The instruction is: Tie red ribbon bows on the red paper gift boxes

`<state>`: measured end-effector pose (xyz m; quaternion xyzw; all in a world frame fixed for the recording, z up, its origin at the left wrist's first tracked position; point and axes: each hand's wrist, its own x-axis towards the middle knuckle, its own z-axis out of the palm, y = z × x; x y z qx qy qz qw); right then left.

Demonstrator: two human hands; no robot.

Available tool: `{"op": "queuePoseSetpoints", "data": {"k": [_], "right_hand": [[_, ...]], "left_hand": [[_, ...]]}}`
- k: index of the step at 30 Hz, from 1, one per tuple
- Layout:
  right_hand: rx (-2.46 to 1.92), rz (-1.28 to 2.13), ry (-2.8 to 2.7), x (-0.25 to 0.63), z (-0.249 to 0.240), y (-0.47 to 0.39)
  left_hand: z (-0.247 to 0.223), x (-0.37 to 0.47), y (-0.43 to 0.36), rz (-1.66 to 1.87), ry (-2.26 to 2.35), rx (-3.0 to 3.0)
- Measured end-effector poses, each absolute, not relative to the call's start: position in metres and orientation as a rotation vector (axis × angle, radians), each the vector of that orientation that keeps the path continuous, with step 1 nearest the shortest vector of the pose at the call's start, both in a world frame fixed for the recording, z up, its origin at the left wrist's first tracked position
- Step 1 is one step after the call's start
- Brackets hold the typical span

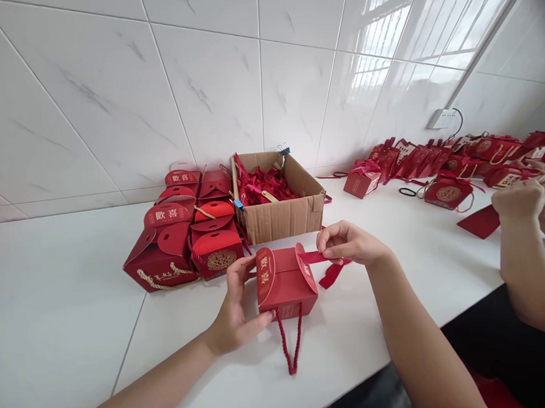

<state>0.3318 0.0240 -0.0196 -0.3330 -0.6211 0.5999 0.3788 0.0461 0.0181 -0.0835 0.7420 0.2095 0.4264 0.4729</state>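
A red gift box (286,283) with rounded top flaps and gold lettering stands on the white table in front of me. My left hand (236,312) grips its left side, thumb near the front lower edge and fingers behind. From the front hangs a twisted red cord handle (289,355), drooping onto the table. My right hand (348,244) pinches a red ribbon (312,258) between thumb and fingers, just right of the box. That ribbon runs to the right-hand flap, and its loose end lies below my fingers.
Several red gift boxes (163,249) are grouped at the left. Behind my box, a cardboard carton (282,222) holds a heap of red ribbons (269,186). At right are more red boxes (449,191), black scissors (408,192), a power strip (442,119) and another person's hands (523,203).
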Motion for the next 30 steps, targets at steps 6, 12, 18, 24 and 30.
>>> {"op": "queuePoseSetpoints", "data": {"k": [6, 12, 18, 24, 30], "right_hand": [[-0.785, 1.621, -1.550, 0.338, -0.022, 0.025], [-0.843, 1.677, -1.481, 0.337, -0.022, 0.025], [-0.880, 1.690, -1.417, 0.331, -0.018, 0.022], [-0.888, 1.695, -1.412, 0.319, -0.011, 0.018], [-0.919, 1.610, -1.442, 0.307, -0.008, 0.015]], "left_hand": [[-0.084, 0.045, 0.019, 1.052, 0.494, 1.835], [-0.084, 0.046, 0.019, 1.056, 0.495, 1.832], [-0.084, 0.046, 0.018, 1.069, 0.502, 1.852], [-0.083, 0.047, 0.017, 1.071, 0.485, 1.887], [-0.084, 0.046, 0.016, 1.051, 0.500, 1.900]]}}
